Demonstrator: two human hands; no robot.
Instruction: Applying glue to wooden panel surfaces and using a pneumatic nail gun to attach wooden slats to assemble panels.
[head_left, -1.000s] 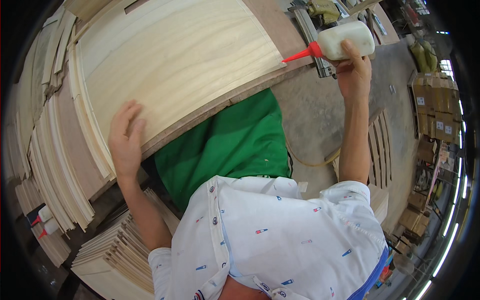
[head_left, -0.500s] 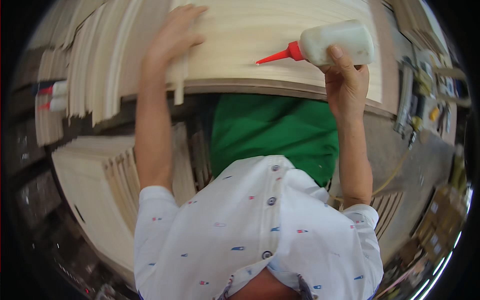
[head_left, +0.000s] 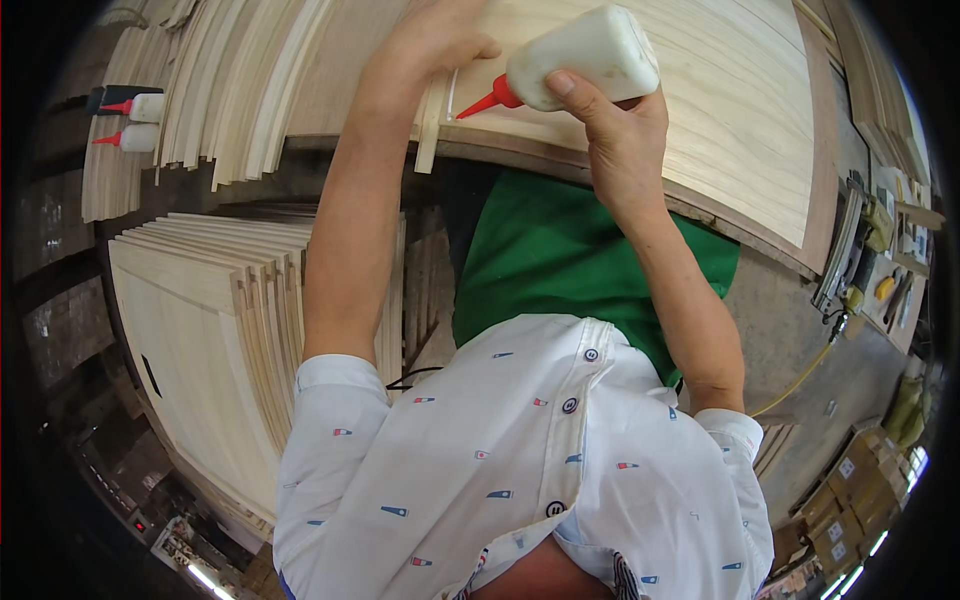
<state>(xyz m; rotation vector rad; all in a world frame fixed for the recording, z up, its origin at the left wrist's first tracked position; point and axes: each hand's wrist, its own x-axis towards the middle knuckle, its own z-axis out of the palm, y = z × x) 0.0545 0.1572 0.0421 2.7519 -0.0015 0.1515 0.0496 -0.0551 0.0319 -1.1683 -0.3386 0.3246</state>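
In my right hand point(head_left: 622, 140) is a white squeeze glue bottle point(head_left: 595, 60), tilted with its red nozzle point(head_left: 490, 98) pointing down and left. The nozzle tip is at the near end of a thin white glue line point(head_left: 452, 93) on a pale wooden panel point(head_left: 720, 110). Just left of that line lies a narrow wood strip point(head_left: 428, 140), its end overhanging the panel's near edge. My left hand point(head_left: 435, 40) is over the strip's farther part with the thumb stretched out; its other fingers are largely cut off by the upper edge.
Long wood strips point(head_left: 225, 90) are stacked at left, with two more red-tipped glue bottles point(head_left: 145, 122) beyond them. Panels point(head_left: 190, 330) stand in a row at lower left. Tools point(head_left: 850, 245) and a yellow hose point(head_left: 795, 385) lie at right, above cardboard boxes point(head_left: 850, 500).
The bottle has come left and its tip now meets the panel beside the strip, where a white glue line shows. My left hand has moved farther up. The whole view has shifted.
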